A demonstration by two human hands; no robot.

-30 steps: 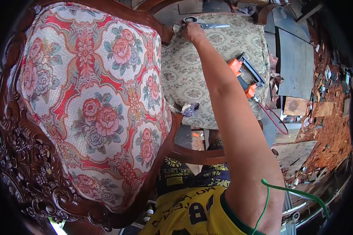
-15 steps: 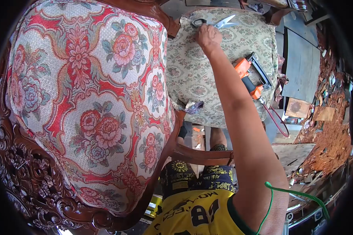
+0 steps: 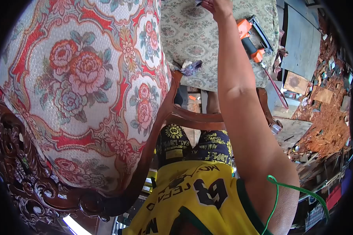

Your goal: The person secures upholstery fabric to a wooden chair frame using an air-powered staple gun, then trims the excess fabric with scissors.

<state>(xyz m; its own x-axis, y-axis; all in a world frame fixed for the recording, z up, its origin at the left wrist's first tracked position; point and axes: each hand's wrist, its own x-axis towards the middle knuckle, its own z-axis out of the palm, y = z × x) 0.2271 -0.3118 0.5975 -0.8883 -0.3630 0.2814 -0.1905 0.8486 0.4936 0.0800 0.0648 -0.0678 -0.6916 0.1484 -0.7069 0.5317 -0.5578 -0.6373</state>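
Note:
My right hand (image 3: 219, 8) is at the top edge, partly cut off, over the pale floral seat cover (image 3: 192, 35). Its fingers are closed around a small dark thing, too cropped to make out. Right of the forearm an orange and black staple gun (image 3: 257, 39) lies on the cover, with a red hose attached. My left hand is out of view. At the left stands a large cushioned panel in red and white rose fabric (image 3: 82, 74), set in a carved dark wood frame (image 3: 31, 188).
A curved wooden rail (image 3: 196, 119) crosses above my knees. A crumpled purple scrap (image 3: 191, 67) lies at the cover's near edge. Grey boards (image 3: 302, 41) and debris-strewn reddish ground (image 3: 325, 125) are at the right. A green cord (image 3: 298, 188) hangs near my upper arm.
The view has tilted down, so the seat and staple gun appear higher. The scissors under my right hand have left the view, at least their blades. My hand is now at the top edge.

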